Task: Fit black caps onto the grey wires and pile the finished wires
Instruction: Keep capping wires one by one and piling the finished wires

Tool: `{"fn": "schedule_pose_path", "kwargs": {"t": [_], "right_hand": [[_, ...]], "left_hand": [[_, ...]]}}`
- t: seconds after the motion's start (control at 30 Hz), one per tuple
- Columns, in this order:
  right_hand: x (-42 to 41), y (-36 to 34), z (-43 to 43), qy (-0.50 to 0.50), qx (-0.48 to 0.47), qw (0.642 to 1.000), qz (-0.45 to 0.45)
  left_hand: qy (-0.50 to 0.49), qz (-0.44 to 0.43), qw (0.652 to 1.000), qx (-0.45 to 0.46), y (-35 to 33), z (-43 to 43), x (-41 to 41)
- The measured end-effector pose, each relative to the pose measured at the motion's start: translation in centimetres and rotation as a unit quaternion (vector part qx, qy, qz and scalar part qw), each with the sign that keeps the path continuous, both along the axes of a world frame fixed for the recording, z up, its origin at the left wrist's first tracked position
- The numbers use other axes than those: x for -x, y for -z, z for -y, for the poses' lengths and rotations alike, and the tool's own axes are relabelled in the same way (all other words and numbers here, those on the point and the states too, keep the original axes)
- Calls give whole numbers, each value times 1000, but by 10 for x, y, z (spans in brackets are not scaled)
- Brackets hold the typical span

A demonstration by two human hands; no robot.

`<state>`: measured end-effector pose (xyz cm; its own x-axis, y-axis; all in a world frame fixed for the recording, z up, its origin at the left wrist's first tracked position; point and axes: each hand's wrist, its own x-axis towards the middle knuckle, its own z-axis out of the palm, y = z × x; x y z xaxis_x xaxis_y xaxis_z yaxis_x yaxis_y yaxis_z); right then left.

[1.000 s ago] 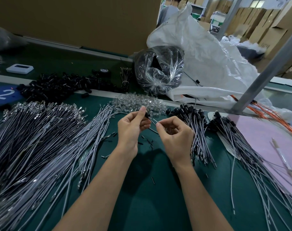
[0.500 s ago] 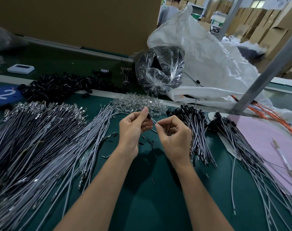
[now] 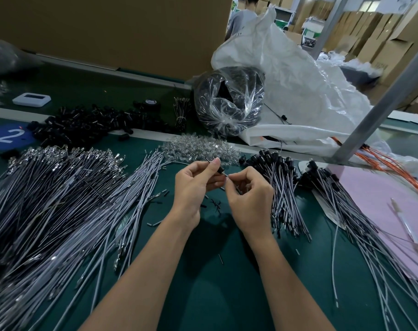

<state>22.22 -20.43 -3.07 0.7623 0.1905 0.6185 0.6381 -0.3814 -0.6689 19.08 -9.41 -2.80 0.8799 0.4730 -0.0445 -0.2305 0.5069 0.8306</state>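
My left hand [image 3: 195,181] pinches a small black cap [image 3: 219,170] between thumb and forefinger above the green table. My right hand [image 3: 249,195] sits right beside it, fingers closed on a thin grey wire [image 3: 227,176] whose tip meets the cap. Uncapped grey wires [image 3: 67,206] lie in a broad heap on the left. Capped wires lie in one pile [image 3: 281,185] just right of my hands and a second pile [image 3: 341,201] further right. Loose black caps [image 3: 83,125] lie heaped at the back left.
A clear bag of black parts [image 3: 229,101] and a big white sack [image 3: 298,87] stand behind. Clear small parts [image 3: 200,149] lie ahead of my hands. A slanted metal post [image 3: 380,101], orange wires [image 3: 382,163], pink sheet with pen [image 3: 405,225] are on the right.
Both hands stay close together in the same spot; my right hand has shifted slightly toward the left one, bringing the wire tip up to the cap.
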Motion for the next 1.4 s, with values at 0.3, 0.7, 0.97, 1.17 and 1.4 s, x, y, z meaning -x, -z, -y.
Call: {"fn": "schedule_pose_path", "kwargs": {"t": [0.3,0.7,0.97,1.17,1.4], "right_hand": [[2,-2,0,-4,-2,1000,7],[1,-1,0,26,-61,998,-13],[0,-2,2,44,-47,998,6],[-1,-3,3,31,-53,998,-27],[0,-4,3,37,-12,999,-15]], "left_hand": [[-3,-4,1000,-2,-1,2,0],[3,4,1000,-31,-1,7,3],[14,15,999,-48,-1,7,3],[2,12,998,-61,-1,6,2],[-24,5,998,-51,1,3,-1]]}}
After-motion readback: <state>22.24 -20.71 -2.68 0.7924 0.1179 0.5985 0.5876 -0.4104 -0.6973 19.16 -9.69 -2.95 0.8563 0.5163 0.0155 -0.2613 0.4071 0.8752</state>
